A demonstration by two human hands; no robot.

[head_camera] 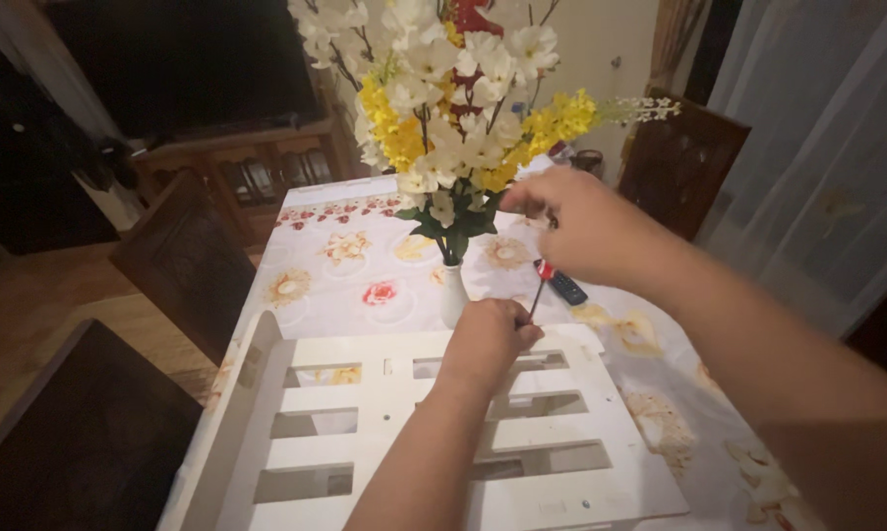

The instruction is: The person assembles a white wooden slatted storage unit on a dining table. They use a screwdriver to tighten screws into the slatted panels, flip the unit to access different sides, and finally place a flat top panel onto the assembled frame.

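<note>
A white slatted wooden panel [561,447] lies flat on the table in front of me. My left hand [488,339] rests in a fist on its far edge, fingers closed around the lower shaft of a screwdriver. The screwdriver [541,280] stands nearly upright, with a red collar below its handle. My right hand [576,221] is raised above it, fingers pinched on the top of the handle. A slim white vase [452,293] with white and yellow flowers [463,98] stands just behind the panel, left of the screwdriver.
The table wears a white cloth with flower prints [355,265]. A dark remote control [564,287] lies behind the screwdriver. Dark wooden chairs stand at the left [183,261], near left [80,442] and far right [680,162]. A wooden cabinet [237,167] is at the back; sheer curtains [827,147] hang right.
</note>
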